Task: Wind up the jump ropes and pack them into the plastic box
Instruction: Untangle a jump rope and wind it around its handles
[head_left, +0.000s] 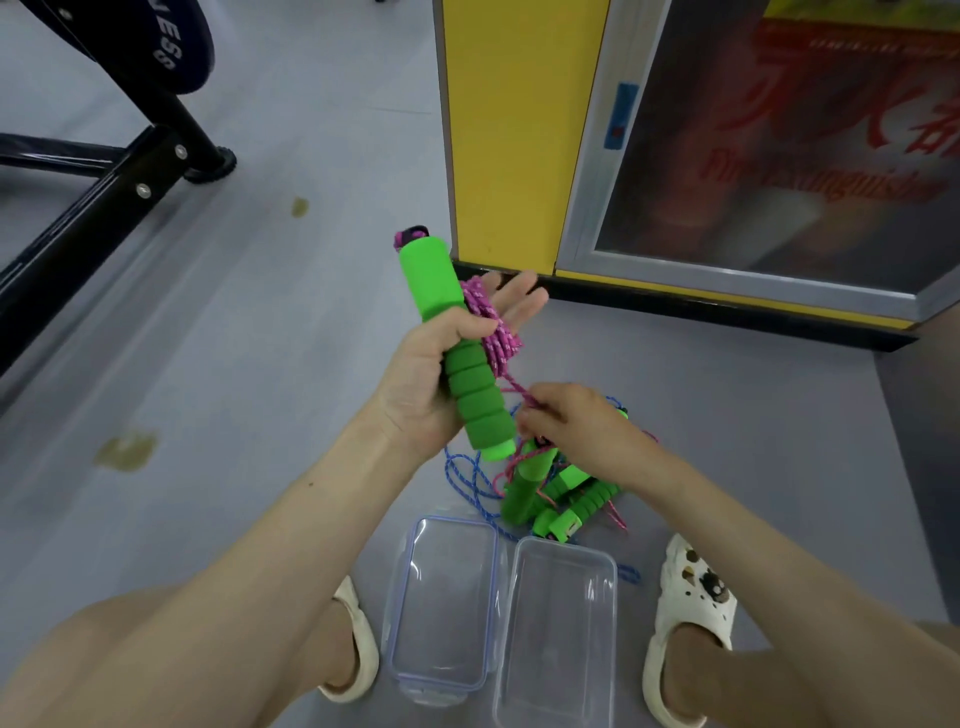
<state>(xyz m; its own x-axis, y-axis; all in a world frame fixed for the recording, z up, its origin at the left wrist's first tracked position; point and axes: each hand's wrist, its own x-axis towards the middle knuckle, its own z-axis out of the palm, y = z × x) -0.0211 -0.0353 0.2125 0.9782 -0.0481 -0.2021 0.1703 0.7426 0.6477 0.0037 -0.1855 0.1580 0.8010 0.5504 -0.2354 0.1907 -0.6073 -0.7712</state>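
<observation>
Green foam covers the handle (470, 364) the left hand (415, 384) grips, pink rope (493, 327) looped over its straight fingers; the right hand (576, 421) pinches the strand. Below both hands, the plastic box (566, 543) sits on grey floor (260, 312).

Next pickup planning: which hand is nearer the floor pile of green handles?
Right. The right hand, pinching the pink rope, is just over the pile; the left hand is up-left, gripping a handle.

White letters "ESS", the end of a cut-off word, on a dark blue pad (174, 49), blurred red lettering, seemingly "Fire Extinguisher", on a glass cabinet door (826, 182), large red characters above it unreadable, blue label (621, 117) illegible
</observation>
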